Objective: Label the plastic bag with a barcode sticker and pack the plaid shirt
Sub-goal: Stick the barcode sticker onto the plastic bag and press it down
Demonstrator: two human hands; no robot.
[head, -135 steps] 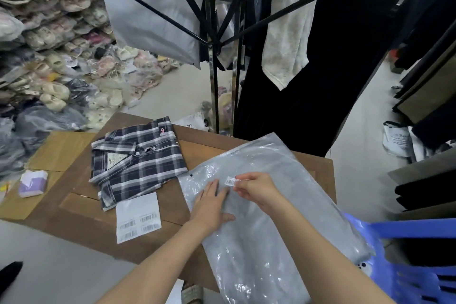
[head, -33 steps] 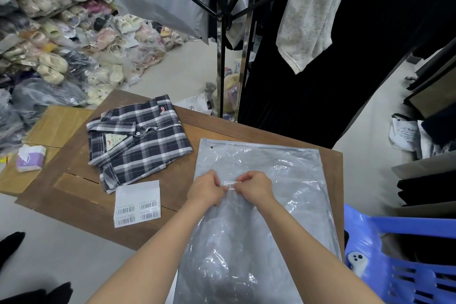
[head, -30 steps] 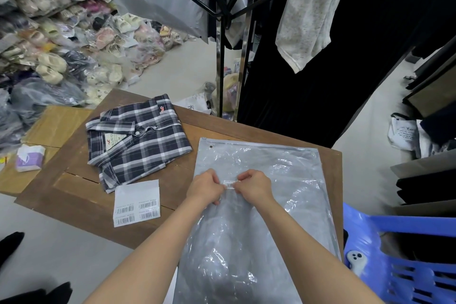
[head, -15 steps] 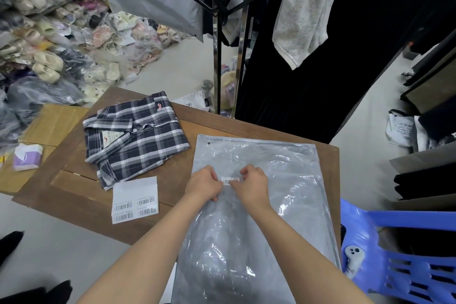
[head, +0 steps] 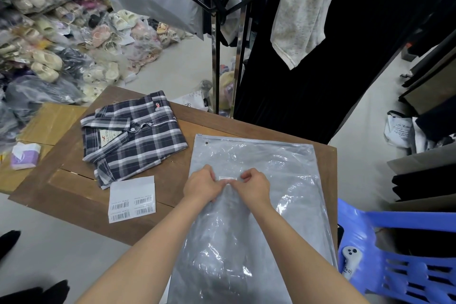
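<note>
Item one, as I see it from my remote seat: my left hand [head: 201, 186] and right hand [head: 254, 186], fingers curled in, pinch and press the two ends of a small white barcode sticker [head: 228, 178] flat against the plastic bag [head: 259, 205], a glossy, crinkled grey-clear rectangular sleeve lying on the brown wooden table [head: 74, 187], its contents unclear. Item two: the plaid shirt [head: 133, 136], folded navy-and-white woven cloth, lies outside the bag on the table's left part, just beyond a white label sheet [head: 132, 198] carrying several barcodes.
</note>
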